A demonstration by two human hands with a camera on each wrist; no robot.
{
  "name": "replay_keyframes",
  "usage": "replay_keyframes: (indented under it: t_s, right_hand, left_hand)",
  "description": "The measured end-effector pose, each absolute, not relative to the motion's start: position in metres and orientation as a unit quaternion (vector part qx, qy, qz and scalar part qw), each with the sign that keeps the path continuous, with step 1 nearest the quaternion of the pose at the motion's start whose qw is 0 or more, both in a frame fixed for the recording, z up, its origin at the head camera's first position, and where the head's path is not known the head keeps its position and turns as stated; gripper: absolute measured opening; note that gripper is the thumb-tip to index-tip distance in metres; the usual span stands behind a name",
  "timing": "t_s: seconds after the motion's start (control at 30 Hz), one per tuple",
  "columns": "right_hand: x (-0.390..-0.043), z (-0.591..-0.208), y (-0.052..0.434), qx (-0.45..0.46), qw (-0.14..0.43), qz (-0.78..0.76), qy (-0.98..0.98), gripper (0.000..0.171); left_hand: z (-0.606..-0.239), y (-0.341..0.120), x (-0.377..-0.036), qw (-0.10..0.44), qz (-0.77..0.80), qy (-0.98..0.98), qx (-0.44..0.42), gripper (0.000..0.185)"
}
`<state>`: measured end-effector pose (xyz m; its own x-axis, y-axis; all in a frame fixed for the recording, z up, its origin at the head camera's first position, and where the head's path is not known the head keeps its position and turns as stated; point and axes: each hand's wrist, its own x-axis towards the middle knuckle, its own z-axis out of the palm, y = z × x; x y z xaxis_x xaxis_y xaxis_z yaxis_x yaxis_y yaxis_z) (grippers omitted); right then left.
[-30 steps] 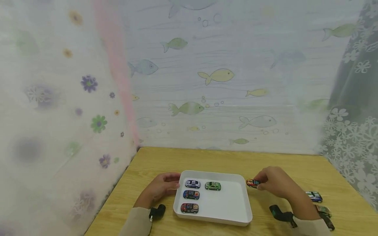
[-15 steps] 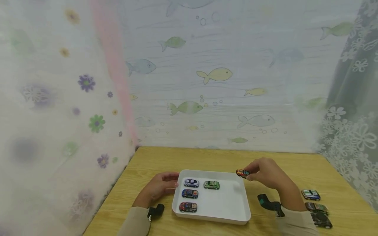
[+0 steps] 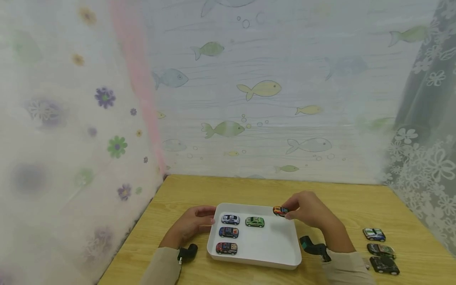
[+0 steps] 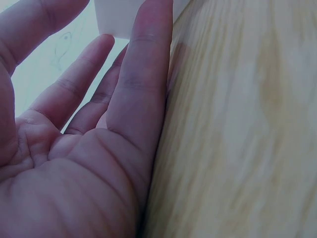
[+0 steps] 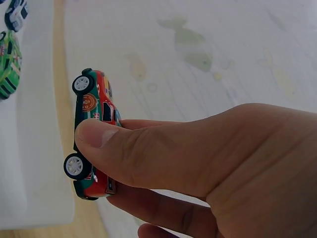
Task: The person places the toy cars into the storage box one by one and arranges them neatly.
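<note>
- Nearest the camera, off the tray's near right corner, three spare toy cars sit in a column on the table: a black car, a dark car behind it and a white and blue car furthest back, all well apart from the tray.
- On the tray's left half stand four cars: a red and black car closest, a blue car behind it, a white car at the back, and a green car just right of the white one.
- Against the tray's left edge lies the left hand, fingers fairly straight, steadying the rim and holding nothing.
- Above the tray's far right part hangs the right hand, its grip clamped on a red toy car, thumb on one side and fingers on the other; the wrist view shows the wheels clear of the floor.
- Judged from this, the carrying step is nearly over and the setting-down is in hand. The next move calls for lowering the red toy car, wheels down, into the free space right of the green car, lined up with the row, then letting the fingers part.
</note>
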<state>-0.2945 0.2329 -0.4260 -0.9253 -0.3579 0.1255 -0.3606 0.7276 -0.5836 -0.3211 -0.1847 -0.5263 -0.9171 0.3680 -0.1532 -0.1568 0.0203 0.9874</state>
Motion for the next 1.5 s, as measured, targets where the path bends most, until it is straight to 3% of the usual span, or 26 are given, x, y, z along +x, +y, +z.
replay_keyframes:
  t_s: [1.5]
  right_hand:
    - [-0.292, -0.451, 0.17, 0.274, -0.054, 0.286, -0.917, 0.019]
  left_hand:
    - [-0.526, -0.185, -0.323, 0.192, 0.694, 0.689, 0.078, 0.057]
